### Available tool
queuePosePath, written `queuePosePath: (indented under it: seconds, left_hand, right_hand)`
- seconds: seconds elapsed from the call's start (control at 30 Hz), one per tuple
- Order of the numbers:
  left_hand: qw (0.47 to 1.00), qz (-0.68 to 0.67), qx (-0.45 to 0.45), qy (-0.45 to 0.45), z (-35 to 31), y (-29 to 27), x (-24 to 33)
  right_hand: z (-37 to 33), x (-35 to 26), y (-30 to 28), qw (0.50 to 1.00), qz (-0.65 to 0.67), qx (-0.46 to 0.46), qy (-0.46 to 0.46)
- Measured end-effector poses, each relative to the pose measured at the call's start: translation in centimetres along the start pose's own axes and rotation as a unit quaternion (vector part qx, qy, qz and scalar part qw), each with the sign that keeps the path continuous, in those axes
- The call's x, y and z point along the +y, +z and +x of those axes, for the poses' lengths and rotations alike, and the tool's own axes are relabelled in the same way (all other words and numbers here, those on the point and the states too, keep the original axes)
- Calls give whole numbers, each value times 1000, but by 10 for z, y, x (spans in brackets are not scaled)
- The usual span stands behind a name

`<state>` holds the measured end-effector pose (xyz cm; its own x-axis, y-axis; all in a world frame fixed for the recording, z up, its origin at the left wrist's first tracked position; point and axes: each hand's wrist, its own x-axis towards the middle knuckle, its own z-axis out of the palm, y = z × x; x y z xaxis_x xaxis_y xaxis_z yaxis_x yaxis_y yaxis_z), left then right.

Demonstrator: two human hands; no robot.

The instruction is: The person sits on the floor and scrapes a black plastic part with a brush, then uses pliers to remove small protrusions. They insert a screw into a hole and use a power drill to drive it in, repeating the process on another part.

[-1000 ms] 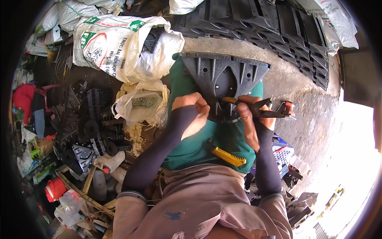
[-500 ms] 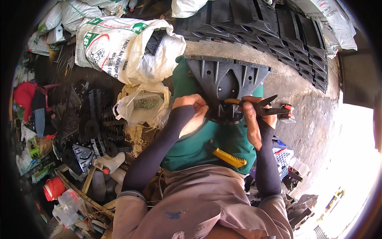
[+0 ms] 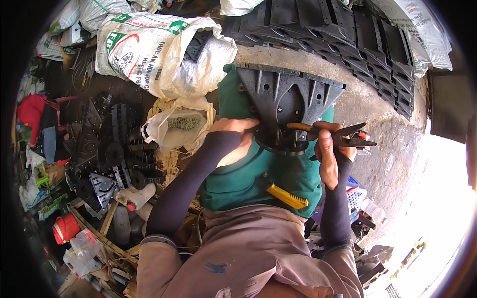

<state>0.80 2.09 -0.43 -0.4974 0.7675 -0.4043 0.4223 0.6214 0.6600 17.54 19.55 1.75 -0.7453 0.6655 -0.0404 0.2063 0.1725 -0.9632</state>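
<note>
Grip at the left hand (image 3: 233, 139): index finger extended to the left edge of a matte-black, fan-shaped moulded part (image 3: 288, 107), remaining fingers curled; whether they hold anything cannot be told. The part lies on smooth green fabric (image 3: 248, 184) over the thighs, wide edge away from the body, tapering to a rounded near end. Its surface carries raised ribs, round holes and an arched recess with small shiny fasteners. Nearer the body, an elongated, ribbed yellow plastic tool (image 3: 287, 196) rests obliquely. Right hand (image 3: 329, 149): fingers closed around dark metal pliers with an orange-tan handle (image 3: 344, 137), jaws spread, pointing right, above mottled grey concrete (image 3: 390, 154).
</note>
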Motion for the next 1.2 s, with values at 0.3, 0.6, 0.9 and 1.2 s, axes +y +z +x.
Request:
queuePosePath:
  seconds: [0.3, 0.6, 0.9, 1.2]
  left_hand:
    - [998, 43, -18, 43, 3, 5, -2]
    - [974, -53, 101, 195, 2, 15, -28]
    - [994, -106, -13, 25, 0, 1, -15]
    - [998, -41, -47, 19, 16, -7, 1]
  right_hand:
    - [-2, 3, -3, 1000, -2, 5, 0]
    - [-2, -3, -8, 998, 36, 6, 58]
    - [-2, -5, -6, 998, 35, 14, 59]
    - [-2, 1, -4, 1000, 3, 16, 6]
